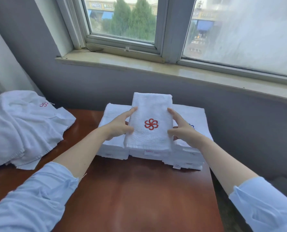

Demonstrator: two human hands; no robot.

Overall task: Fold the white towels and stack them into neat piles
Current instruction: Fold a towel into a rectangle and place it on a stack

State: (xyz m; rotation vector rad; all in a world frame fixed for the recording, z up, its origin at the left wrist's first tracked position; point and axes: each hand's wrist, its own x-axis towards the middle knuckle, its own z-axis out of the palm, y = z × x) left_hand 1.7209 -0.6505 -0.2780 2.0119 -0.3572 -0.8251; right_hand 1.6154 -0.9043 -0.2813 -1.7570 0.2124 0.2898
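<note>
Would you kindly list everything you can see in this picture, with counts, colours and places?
folded towel: one, white with a red logo, centre, held over the piles
towel piles: at least two, white, far end of the table, below the window
loose towels: a heap, count unclear, white, one showing a red logo, table's left side
table: one, reddish-brown wood, foreground
window: one, grey-framed, behind the table
windowsill: one, pale, above the piles
sleeves: two, light blue, bottom corners
left hand: one, holds the folded towel's left edge
right hand: one, holds the folded towel's right edge
</note>
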